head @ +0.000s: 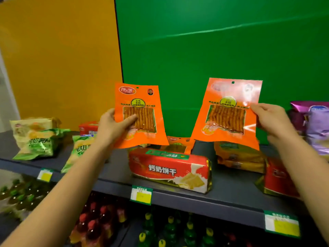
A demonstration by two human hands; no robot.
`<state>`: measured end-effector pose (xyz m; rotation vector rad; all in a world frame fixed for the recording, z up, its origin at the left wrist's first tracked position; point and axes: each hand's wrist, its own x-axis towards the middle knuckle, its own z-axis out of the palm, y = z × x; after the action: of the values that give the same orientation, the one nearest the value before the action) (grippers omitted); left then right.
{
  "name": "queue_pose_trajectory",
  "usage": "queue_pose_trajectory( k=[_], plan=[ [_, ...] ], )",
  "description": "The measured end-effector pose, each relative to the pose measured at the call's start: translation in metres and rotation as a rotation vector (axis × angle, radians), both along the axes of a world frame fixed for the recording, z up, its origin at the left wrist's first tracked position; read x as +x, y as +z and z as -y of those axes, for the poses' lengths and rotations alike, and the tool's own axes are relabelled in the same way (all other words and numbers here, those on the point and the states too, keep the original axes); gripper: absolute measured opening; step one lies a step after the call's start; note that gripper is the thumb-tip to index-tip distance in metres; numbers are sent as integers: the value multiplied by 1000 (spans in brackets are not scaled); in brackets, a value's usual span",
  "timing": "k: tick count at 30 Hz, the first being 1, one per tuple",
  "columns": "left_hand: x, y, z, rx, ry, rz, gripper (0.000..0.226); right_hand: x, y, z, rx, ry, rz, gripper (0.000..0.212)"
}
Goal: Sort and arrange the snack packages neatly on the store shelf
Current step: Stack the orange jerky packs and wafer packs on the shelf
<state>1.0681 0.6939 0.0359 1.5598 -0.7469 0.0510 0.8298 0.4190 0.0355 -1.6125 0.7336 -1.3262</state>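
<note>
**Two orange snack packs held up over the shelf**

The person stands close to the shelf (114, 177) with both arms stretched out. The left hand (114, 125) grips the left orange pack (140, 114) by its left edge, thumb laid across the clear window on the front, the other fingers hidden behind. That pack stands nearly upright, leaning a touch to the left, its lower edge hanging just above the shelf goods.

The right hand (274, 120) pinches the right orange pack (229, 113) at its right edge, thumb on the front near the window's top corner. This pack tilts to the right and catches a glare across its upper corner. The two packs are held apart, with the green back panel (213, 50) showing between them.

Below and between the hands lies a long red biscuit package (169, 168) on its side near the shelf's front edge. Behind it a third orange pack (179, 141) lies partly hidden. Under the right pack sits a stack of yellow-orange packets (238, 157), and another red package (279, 177) lies beside the right forearm. Green and pale chip bags (35, 138) slump at the left end, purple bags (316, 122) at the far right. Bottles (99, 220) fill the shelf beneath
</note>
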Motion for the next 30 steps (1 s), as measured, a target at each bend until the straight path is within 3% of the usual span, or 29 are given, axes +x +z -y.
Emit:
queue_pose_trajectory(
  k=[6, 9, 11, 14, 18, 24, 30],
  plan=[
    [42, -2, 87, 194, -193, -11, 20, 40, 10, 23, 47, 46, -37, 23],
    [55, -6, 119, 361, -239, -24, 5, 60, 15, 30, 6, 68, -120, 27],
    [62, -14, 137, 483, -265, -31, 19, 74, 12, 34, -3, 62, -174, 29],
    [73, -26, 153, 566, -334, -95, 8, 94, 4, 39, -5, 68, -256, 32],
    [86, -32, 162, 652, -459, -153, 24, 120, -5, 37, -14, 91, -340, 34],
    [97, -46, 167, 874, -586, -92, 28, 158, -29, 32, 29, 74, -492, 45],
    [108, -56, 169, 1055, -556, 69, 20, 185, -62, 26, 107, 40, -662, 43]
  ],
)
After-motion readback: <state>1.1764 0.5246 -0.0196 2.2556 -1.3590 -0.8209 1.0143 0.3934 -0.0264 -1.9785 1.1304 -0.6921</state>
